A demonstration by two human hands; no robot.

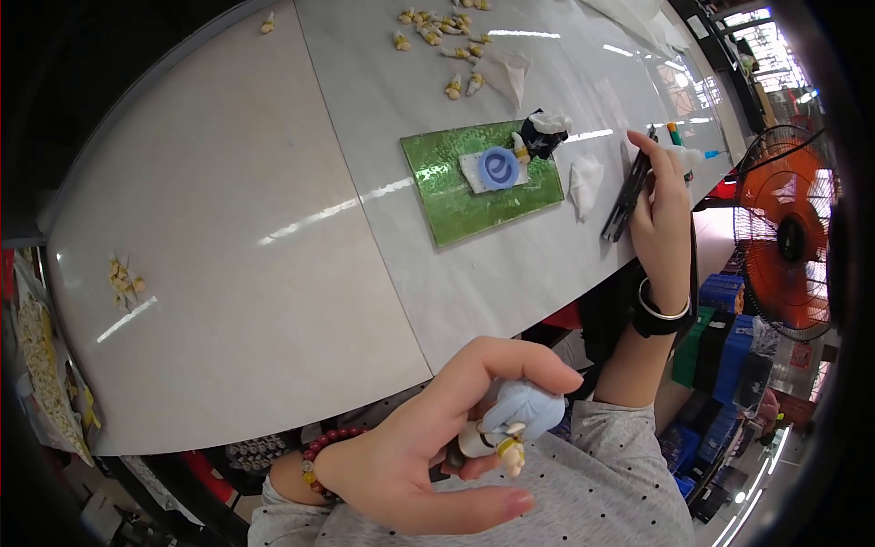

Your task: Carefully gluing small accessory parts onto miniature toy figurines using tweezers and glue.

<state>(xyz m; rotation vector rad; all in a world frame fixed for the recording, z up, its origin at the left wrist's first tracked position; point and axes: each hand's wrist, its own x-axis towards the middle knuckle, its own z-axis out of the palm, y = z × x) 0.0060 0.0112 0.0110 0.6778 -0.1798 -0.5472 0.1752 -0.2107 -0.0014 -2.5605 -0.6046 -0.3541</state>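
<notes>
My left hand [428, 447], wearing a red bead bracelet, is closed around a small figurine [497, 433] near my body. The figurine has light blue hair, a white body and yellow detail; its lower end is hidden by my fingers. Over the right side of the table, my right hand [663, 214] has its fingers around a long narrow black tool [627, 202]. The index finger crosses the tool's far end. Left of that hand lies a green glossy board [442, 201] with a round blue cup [499, 169] on a white pad. A small dark-haired figure piece [544, 135] rests at its far edge.
Several small figure pieces [437, 32] are scattered at the table's far side, and more [125, 278] lie on the left. Crumpled white tissue [585, 187] sits beside the board. A white bottle with a blue tip [693, 157] is beyond my right hand. An orange fan [789, 235] stands at right.
</notes>
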